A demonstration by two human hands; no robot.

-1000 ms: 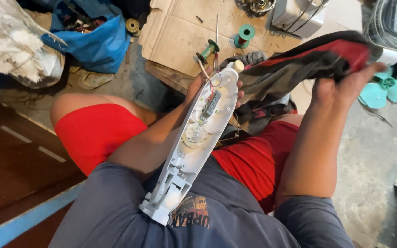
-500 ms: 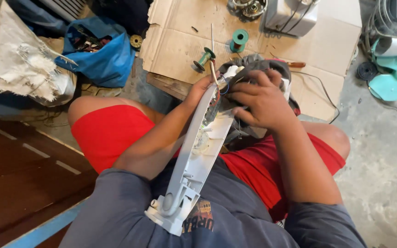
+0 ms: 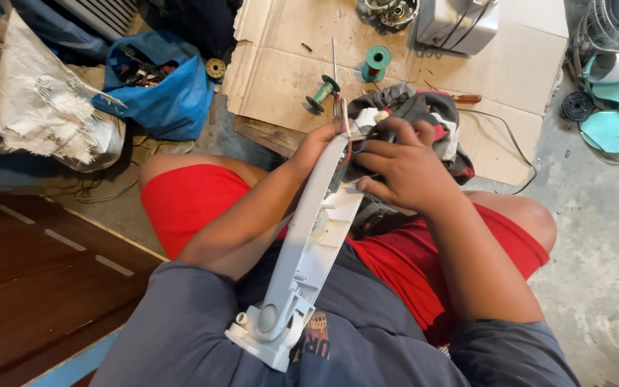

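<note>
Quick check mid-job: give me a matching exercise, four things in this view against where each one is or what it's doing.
Things:
1. left hand
2. right hand
3. blue bag
4. green spools

Places or states:
A. on the cardboard
B. grips the top of the long white housing
C. on the floor, upper left
D. presses the dark cloth against the housing

Pairs: 1-B, 2-D, 3-C, 4-A
</note>
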